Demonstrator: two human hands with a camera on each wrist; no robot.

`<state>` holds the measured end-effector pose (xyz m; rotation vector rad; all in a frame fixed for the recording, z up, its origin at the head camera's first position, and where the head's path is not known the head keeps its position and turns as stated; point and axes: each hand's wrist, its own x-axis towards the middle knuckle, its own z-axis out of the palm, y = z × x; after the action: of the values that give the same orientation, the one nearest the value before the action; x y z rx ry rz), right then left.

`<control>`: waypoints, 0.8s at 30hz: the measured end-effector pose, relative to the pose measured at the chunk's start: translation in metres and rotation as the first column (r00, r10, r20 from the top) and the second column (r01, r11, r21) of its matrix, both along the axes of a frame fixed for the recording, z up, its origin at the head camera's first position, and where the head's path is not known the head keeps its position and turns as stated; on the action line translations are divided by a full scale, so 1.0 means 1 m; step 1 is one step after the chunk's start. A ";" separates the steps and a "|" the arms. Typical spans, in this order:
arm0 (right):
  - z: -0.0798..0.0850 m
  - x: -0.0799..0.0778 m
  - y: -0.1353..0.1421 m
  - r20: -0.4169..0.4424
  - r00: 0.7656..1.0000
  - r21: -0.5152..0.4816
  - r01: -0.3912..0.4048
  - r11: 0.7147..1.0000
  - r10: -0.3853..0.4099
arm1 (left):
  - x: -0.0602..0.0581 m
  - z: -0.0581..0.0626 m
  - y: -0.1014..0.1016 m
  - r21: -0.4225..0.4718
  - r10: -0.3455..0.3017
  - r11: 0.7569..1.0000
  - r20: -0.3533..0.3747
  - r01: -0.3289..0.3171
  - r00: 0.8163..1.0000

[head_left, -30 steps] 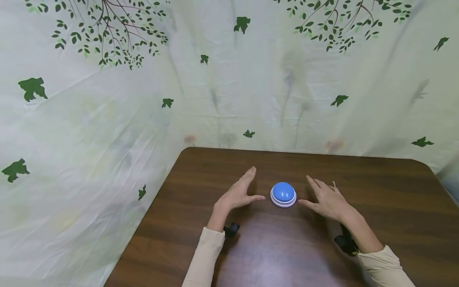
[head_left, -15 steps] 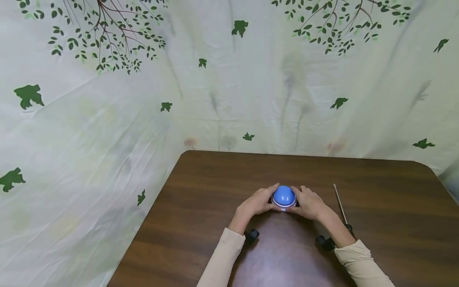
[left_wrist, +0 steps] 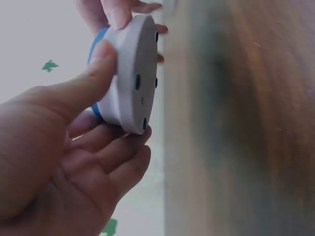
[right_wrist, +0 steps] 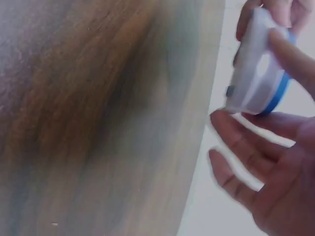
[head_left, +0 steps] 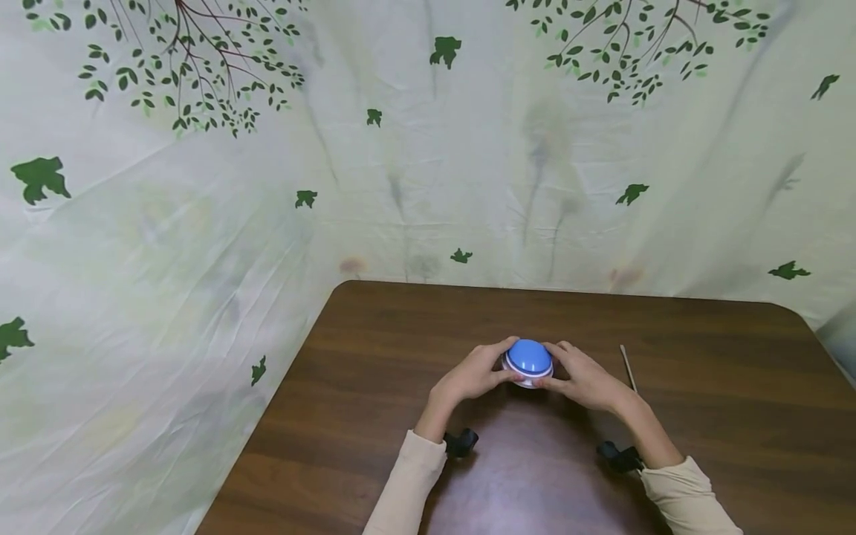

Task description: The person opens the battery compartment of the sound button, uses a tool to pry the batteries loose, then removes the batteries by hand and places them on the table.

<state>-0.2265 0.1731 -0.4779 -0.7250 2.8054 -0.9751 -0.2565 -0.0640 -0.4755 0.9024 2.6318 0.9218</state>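
Observation:
A round push button (head_left: 530, 357) with a blue dome and white base is held up off the table between both hands. My left hand (head_left: 471, 371) grips its left side, thumb on the near side of the base. From the right, my right hand (head_left: 588, 377) holds it the same way. In the left wrist view the white base (left_wrist: 129, 78) shows its flat underside with small dark feet, apart from the wood. The right wrist view has the white base (right_wrist: 253, 73) tilted between thumb and fingers, somewhat blurred.
A thin metal rod (head_left: 628, 368) lies on the brown wooden table (head_left: 401, 319), partly hidden by the right forearm. Behind and to the left hangs a pale curtain (head_left: 200, 245) with leaf prints. Each wrist carries a black camera (head_left: 461, 443).
Both hands came in from either side, took hold of the push button, and raised it from the table. The right arm's move inward uncovered more of the metal rod.

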 end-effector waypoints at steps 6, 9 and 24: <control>0.001 0.003 0.001 0.058 0.998 -0.202 0.017 0.979 -0.005 | 0.005 0.017 -0.007 0.124 0.023 0.992 -0.015 -0.020 1.000; 0.002 0.004 0.000 0.137 0.990 -0.261 0.043 0.964 -0.007 | 0.008 0.023 -0.011 0.205 0.015 0.978 0.035 -0.022 0.999; 0.009 0.010 -0.012 0.223 0.972 -0.289 0.135 0.948 -0.070 | 0.008 0.024 -0.013 0.336 0.079 0.936 0.079 -0.101 0.994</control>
<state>-0.2167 0.1613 -0.4691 -0.4692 2.5607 -1.4315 -0.2483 -0.0765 -0.4514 0.8097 2.5197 1.4366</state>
